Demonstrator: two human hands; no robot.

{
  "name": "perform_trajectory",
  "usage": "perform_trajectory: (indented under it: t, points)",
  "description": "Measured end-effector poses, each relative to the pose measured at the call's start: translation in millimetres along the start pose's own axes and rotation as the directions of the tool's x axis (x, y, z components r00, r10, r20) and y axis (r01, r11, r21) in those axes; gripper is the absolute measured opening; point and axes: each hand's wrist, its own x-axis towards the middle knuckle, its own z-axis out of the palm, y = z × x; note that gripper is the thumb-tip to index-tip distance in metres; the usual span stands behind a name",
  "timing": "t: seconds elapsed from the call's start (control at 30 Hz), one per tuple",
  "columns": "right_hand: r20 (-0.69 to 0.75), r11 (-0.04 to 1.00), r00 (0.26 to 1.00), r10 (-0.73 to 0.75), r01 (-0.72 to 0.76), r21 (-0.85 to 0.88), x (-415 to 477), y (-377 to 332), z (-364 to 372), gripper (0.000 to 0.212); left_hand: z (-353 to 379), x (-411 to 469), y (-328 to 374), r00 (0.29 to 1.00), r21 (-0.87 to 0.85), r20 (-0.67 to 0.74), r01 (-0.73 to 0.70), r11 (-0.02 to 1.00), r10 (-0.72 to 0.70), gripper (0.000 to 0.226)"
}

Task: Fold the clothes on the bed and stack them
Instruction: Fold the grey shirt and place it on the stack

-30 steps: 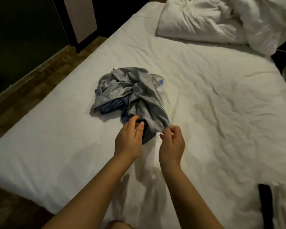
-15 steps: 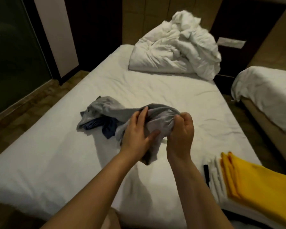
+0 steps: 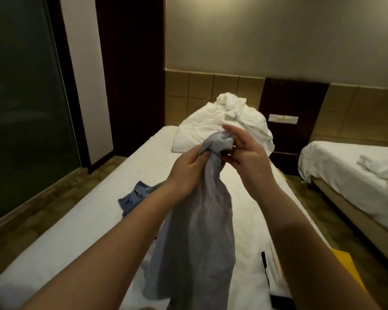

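Note:
A grey garment [image 3: 199, 231] hangs in the air above the white bed [image 3: 76, 224], bunched at its top. My left hand [image 3: 186, 173] grips the bunched cloth just below the top. My right hand [image 3: 246, 157] is at the top of the bunch, fingers partly stretched out and blurred, thumb side against the cloth. A blue garment [image 3: 134, 196] lies crumpled on the sheet behind my left forearm. At the lower right edge a yellow folded cloth [image 3: 343, 260] shows beside my right arm.
A heap of white bedding [image 3: 229, 126] lies at the head of the bed. A second bed [image 3: 354, 175] stands to the right across a narrow floor strip. Dark glass [image 3: 20, 108] and wooden floor [image 3: 38, 211] are to the left. A black item [image 3: 264, 265] lies near the yellow cloth.
Both hands have lifted the grey garment off the bed to chest height, leaving the blue garment on the sheet. The view has tilted up toward the headboard.

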Motion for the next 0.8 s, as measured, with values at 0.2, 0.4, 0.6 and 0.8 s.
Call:
perform_trajectory:
  t: [0.2,0.4,0.6,0.8]
  points:
    - [0.059,0.81,0.954,-0.295,0.282,-0.514,7,-59,7,0.017,-22,4,50,0.995,-0.124,0.095,0.052,0.991,-0.04,0.022]
    - [0.102,0.49,0.86,-0.5,0.378,-0.785,43,-135,25,0.04,-32,18,102,0.977,-0.202,0.198,0.115,0.973,-0.074,0.025]
    - [0.185,0.325,0.834,-0.52,0.394,-0.86,88,-194,34,0.027,-48,37,162,0.995,-0.354,0.087,0.084,0.931,-0.056,0.031]
    - [0.173,0.14,0.871,-0.461,0.264,-0.954,119,-207,39,0.032,-51,56,176,0.995,-0.066,0.087,0.049,0.997,-0.043,0.035]
